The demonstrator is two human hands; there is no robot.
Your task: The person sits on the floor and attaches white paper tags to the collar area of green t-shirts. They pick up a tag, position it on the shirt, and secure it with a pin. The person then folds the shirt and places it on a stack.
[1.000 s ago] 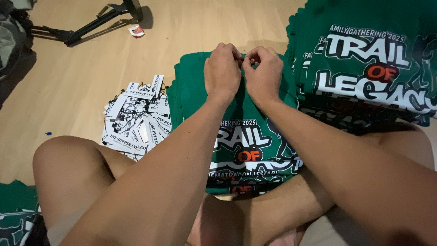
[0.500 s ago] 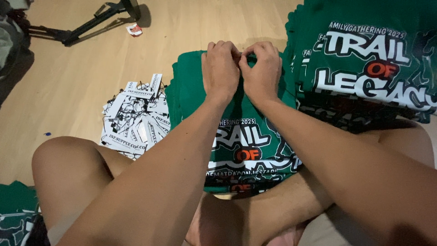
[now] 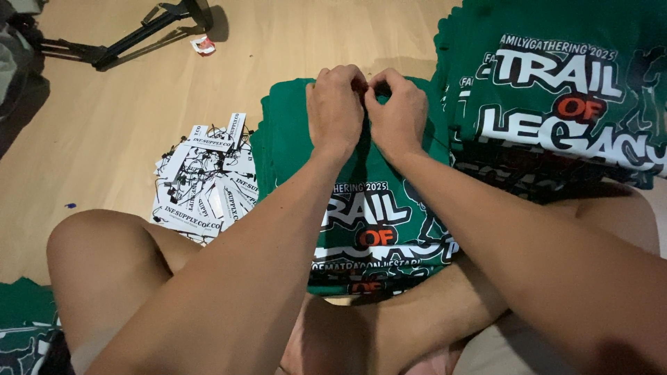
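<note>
- At the far edge of a folded green cotton shirt with white and orange lettering (image 3: 361, 208), the left hand (image 3: 336, 107) and the right hand (image 3: 397, 114) were brought together, knuckles nearly touching.
- Both hands were curled shut, the fingertips pinched on the shirt's collar edge; whatever small item may have been caught between them could not be told.
- That shirt was laid on top of a low stack of like green shirts, resting on the wooden floor (image 3: 104, 139) and partly across the seated person's crossed legs.
- A bare knee (image 3: 104, 257) was raised at the lower left, below the forearms.
- Just beside the stack, on its left, a loose heap of white printed card tags with black strings (image 3: 201, 180) was spread on the floor.
- To the right, a taller pile of folded green printed shirts (image 3: 556, 97) was stacked, close against the right forearm.
- Well apart, at the upper left, a black folded tripod (image 3: 132, 35) was lying on the floor, with a small red-and-white scrap (image 3: 203, 45) near it.
- More green cloth (image 3: 24, 312) was seen at the lower left corner.
</note>
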